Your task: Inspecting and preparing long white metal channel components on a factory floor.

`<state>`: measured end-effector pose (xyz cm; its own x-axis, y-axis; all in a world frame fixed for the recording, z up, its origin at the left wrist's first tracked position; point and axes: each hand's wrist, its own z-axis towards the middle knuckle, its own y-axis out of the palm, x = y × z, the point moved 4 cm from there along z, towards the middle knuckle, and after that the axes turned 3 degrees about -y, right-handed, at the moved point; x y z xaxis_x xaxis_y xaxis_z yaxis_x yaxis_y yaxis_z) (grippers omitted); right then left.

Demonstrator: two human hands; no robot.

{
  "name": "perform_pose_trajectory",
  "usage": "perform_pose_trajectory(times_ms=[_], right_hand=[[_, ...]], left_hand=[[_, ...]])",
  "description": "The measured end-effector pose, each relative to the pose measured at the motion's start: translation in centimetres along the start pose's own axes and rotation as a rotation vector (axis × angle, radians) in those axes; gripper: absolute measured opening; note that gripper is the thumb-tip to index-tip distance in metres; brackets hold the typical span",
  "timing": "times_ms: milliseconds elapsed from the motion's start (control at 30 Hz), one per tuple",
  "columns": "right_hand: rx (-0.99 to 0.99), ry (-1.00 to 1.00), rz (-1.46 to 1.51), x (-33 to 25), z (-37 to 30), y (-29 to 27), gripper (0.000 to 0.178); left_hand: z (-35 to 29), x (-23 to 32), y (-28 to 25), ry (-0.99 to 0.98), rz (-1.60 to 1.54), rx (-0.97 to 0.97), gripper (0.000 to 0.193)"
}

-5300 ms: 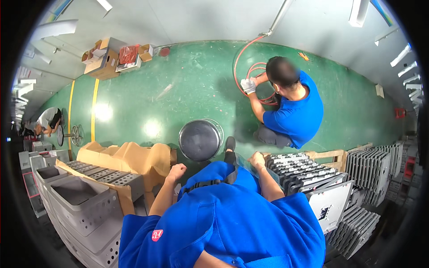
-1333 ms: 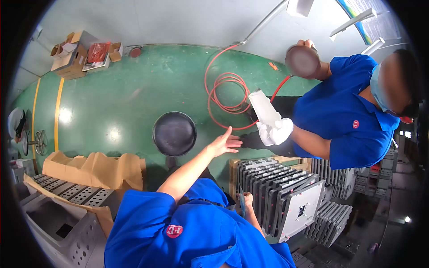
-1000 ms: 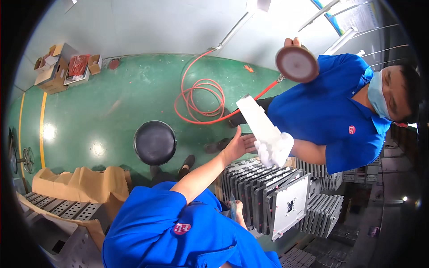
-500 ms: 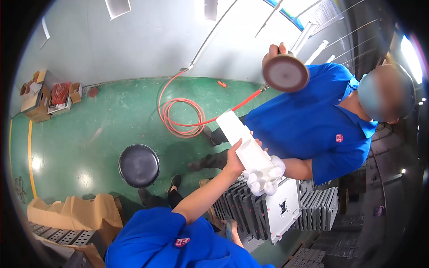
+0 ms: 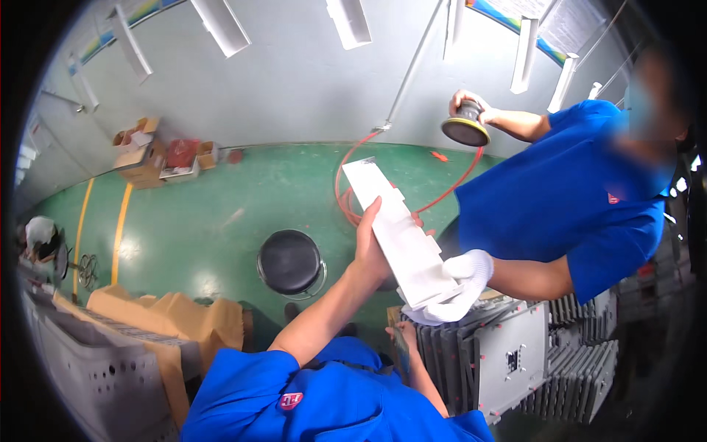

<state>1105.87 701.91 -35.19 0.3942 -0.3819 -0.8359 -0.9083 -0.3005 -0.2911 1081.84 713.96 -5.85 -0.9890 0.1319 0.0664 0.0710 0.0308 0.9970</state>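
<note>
My left hand (image 5: 373,243) is closed around the edge of a long white bent sheet-metal piece (image 5: 398,232), thumb on top and fingertips showing at the far edge. A co-worker's white-gloved hand (image 5: 465,283) grips the near end of the same piece. Low beside the stacked panels, my right hand (image 5: 404,337) is closed on a thin, flat, dark thing (image 5: 402,351) that I cannot make out. The co-worker's other hand, bare, holds a round disc sander (image 5: 466,127) by its top, pad downward, apart from the white piece.
Grey metal panels (image 5: 508,361) stand stacked at the lower right. A round black stool (image 5: 290,262) stands on the green floor, with a red air hose (image 5: 345,195) beyond. Brown-paper-covered parts (image 5: 169,317) lie lower left. White parts (image 5: 350,22) hang along the wall; cartons (image 5: 143,158) stand far left.
The co-worker's sander has tilted from facing me to pad downward. The gloved hand has shifted around the white piece's near end. My view has swung, and both my hands keep their grips.
</note>
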Motion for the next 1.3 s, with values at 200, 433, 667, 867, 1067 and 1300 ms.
perform_pose_trajectory(times_ms=[200,433,667,867,1067,1300], right_hand=[[-0.192,-0.156,0.083,4.2,9.5,3.1,0.031],[-0.616,-0.066,0.686,-4.3,7.3,8.5,0.058],[-0.811,-0.368,0.511,-26.8,-2.7,13.8,0.066],[-1.002,-0.485,0.425,-27.2,-12.7,21.8,0.073],[-1.119,-0.554,0.164,-18.1,-19.8,26.0,0.06],[-1.56,-0.377,-0.096,-6.4,-32.9,29.0,0.062]], left_hand=[[-8.2,0.6,4.3,0.17,0.297,0.07,0.056],[-17.9,-0.9,6.2,0.222,0.236,0.169,0.068],[-28.6,-3.5,6.8,0.229,0.073,0.214,0.075],[-38.6,-5.7,5.5,0.353,0.106,0.36,0.075],[-49.0,-11.2,1.6,0.497,0.136,0.415,0.076],[-62.2,-24.0,-9.5,1.349,0.143,0.365,0.053]])
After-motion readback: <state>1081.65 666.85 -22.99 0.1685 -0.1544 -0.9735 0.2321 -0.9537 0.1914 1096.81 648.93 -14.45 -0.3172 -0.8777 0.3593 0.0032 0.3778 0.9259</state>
